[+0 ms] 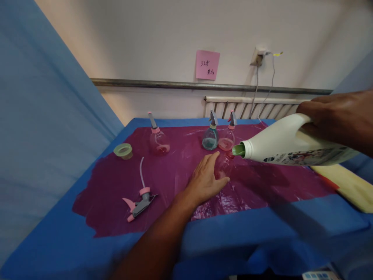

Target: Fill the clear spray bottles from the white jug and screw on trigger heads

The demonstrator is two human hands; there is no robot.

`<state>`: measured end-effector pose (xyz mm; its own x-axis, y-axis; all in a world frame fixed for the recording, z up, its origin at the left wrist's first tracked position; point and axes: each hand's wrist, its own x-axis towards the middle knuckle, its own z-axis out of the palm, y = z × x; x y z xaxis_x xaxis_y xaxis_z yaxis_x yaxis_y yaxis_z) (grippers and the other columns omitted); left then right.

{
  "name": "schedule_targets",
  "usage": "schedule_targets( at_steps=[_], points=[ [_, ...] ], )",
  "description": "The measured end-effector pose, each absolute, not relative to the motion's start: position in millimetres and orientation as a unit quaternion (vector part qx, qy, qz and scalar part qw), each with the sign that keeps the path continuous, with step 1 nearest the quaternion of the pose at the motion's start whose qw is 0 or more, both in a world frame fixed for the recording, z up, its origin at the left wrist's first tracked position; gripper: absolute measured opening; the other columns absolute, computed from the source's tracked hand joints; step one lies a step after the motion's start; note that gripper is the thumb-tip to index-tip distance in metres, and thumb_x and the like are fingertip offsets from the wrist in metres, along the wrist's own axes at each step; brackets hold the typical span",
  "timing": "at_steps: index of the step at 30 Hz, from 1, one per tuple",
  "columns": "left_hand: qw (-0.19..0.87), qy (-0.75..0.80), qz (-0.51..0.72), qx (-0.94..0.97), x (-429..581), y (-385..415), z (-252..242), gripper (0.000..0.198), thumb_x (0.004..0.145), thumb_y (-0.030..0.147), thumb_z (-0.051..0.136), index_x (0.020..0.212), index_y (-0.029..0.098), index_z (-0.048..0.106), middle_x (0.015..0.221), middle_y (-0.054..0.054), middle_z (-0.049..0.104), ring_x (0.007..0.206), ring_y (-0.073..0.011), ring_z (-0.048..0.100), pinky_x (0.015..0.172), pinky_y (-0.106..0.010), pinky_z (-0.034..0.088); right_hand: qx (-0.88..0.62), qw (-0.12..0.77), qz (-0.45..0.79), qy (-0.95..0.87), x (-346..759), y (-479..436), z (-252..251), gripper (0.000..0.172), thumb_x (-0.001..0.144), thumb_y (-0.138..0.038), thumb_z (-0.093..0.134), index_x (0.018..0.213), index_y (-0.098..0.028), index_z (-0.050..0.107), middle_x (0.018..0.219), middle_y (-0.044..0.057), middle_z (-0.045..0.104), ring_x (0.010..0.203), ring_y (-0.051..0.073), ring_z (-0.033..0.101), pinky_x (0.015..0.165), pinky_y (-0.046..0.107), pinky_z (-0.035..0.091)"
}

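Note:
My right hand (338, 118) grips the handle of a pale green detergent jug (271, 138), which is tilted far over to the left. Its green spout rests at the neck of a clear pinkish spray bottle (223, 168) that has no spray head on. My left hand (206, 177) is curved around the left side of that bottle, thumb at the near side. The liquid in the bottle is hard to make out. A loose grey and pink spray head (142, 203) with its tube lies to the left on the purple plastic sheet (171, 175).
At the back stand a teal spray bottle (210, 139), a pink spray bottle (226, 139) and another pink one (159, 143). A light green cap (123, 151) sits at the left. A yellow packet (346, 184) lies at the right edge. A wall with a metal rail (163, 84) is behind.

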<state>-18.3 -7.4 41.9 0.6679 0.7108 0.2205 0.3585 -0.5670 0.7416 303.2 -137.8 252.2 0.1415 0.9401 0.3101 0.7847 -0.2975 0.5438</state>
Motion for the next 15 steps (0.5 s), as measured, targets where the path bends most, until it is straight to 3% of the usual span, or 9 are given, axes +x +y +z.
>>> schedule_targets(
  at_steps=[15],
  points=[
    [0.341, 0.316, 0.254, 0.848, -18.4, -7.5, 42.9, 0.094, 0.095, 0.037, 0.09, 0.179, 0.026, 0.048, 0.177, -0.016, 0.06, 0.167, -0.0422, 0.057, 0.142, -0.064, 0.047, 0.754, 0.144, 0.286, 0.573, 297.7, -137.7, 256.8, 0.018, 0.103, -0.037, 0.049, 0.099, -0.029, 0.064, 0.107, 0.009, 0.081, 0.078, 0.028, 0.066, 0.064, 0.039, 0.019]
  ],
)
